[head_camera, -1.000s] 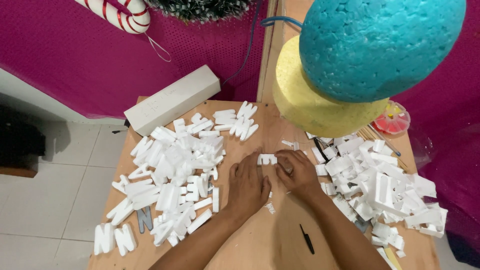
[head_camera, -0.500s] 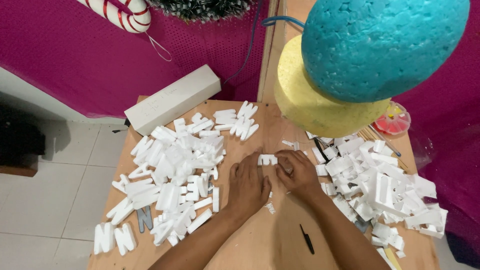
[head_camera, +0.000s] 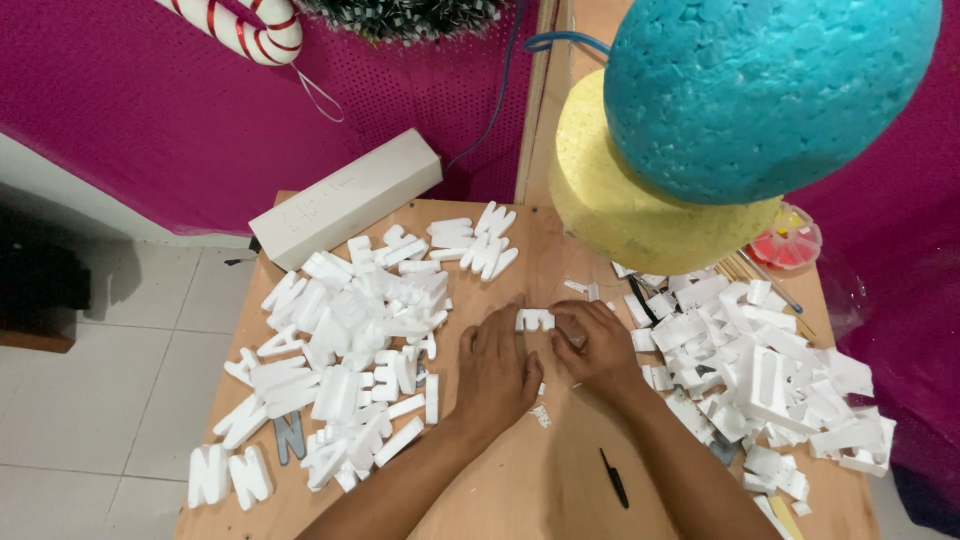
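Near: knife (head_camera: 613, 477), loose on table (head_camera: 560, 500)
Mid: L hand (head_camera: 497, 372) flat, fingers spread, tips on foam piece (head_camera: 534, 320); R hand (head_camera: 598, 350) curled, pinching its right end
Piece lies just far of both hands, long axis left-right
Far: foam piles (head_camera: 345, 340) both sides, box (head_camera: 345, 197)

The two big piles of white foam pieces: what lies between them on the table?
In the head view, between the left pile and right pile lie both hands, left and right, at a small white foam piece on bare wood.
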